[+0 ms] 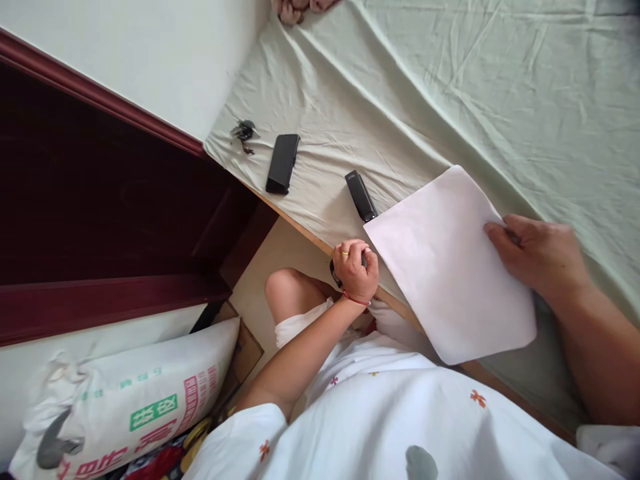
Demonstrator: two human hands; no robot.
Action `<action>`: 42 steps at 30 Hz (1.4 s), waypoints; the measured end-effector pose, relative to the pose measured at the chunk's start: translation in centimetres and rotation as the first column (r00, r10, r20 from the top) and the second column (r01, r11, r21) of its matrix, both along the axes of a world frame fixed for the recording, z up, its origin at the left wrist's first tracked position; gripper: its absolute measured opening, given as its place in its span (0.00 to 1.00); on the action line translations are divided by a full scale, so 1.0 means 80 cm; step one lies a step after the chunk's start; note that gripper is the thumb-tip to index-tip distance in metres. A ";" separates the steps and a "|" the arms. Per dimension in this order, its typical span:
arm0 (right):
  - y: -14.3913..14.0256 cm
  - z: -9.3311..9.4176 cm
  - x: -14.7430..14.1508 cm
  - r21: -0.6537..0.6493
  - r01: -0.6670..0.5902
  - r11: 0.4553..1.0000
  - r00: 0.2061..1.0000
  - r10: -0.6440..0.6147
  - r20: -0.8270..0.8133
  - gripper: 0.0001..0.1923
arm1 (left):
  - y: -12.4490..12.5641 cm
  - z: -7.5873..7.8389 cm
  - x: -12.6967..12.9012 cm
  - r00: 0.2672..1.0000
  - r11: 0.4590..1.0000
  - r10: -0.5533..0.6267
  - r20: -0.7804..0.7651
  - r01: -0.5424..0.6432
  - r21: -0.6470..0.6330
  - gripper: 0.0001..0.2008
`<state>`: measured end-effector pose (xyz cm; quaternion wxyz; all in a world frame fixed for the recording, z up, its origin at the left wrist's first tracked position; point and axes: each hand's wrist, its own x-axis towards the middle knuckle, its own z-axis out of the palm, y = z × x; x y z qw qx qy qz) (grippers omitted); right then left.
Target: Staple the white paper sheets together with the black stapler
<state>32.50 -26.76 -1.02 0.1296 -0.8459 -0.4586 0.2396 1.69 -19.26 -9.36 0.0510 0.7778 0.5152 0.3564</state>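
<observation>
Right hand [537, 257]: grip closed on the far right edge of a white sheet of paper [450, 267], thumb on top, fingers lying over the edge. The sheet lies flat on the pale green bed sheet [450, 93], near corner overhanging the bed's wooden edge [300, 227] toward the person's lap.

Left hand [355, 270]: grip curled shut around a small dark object [334, 273] at the bed's edge, just beside the paper's left corner. The object is mostly hidden; cannot tell what it is. Ring on one finger, red cord on the wrist.

A black stapler [361, 195] lies touching or just beside the paper's upper left edge. Farther left, a black phone [283, 163], then a small dark bunch of keys [243, 132] near the mattress corner.

Floor, lower left: a printed white sack [135, 393] against dark red wooden furniture [100, 200].
</observation>
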 end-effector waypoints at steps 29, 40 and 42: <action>0.001 -0.003 -0.005 0.067 0.001 0.998 0.999 -0.005 0.054 0.20 | 0.007 -0.006 0.008 0.994 0.996 0.050 -0.102 -0.057 -0.068 0.07; -0.025 -0.010 -0.002 0.256 0.022 0.966 0.984 -0.067 0.167 0.24 | -0.012 0.016 0.008 0.998 0.996 -0.029 0.060 0.035 -0.086 0.08; -0.031 -0.010 -0.002 0.242 0.036 0.970 0.970 -0.092 0.223 0.25 | -0.016 0.020 0.007 0.997 0.995 -0.054 0.058 0.058 -0.078 0.08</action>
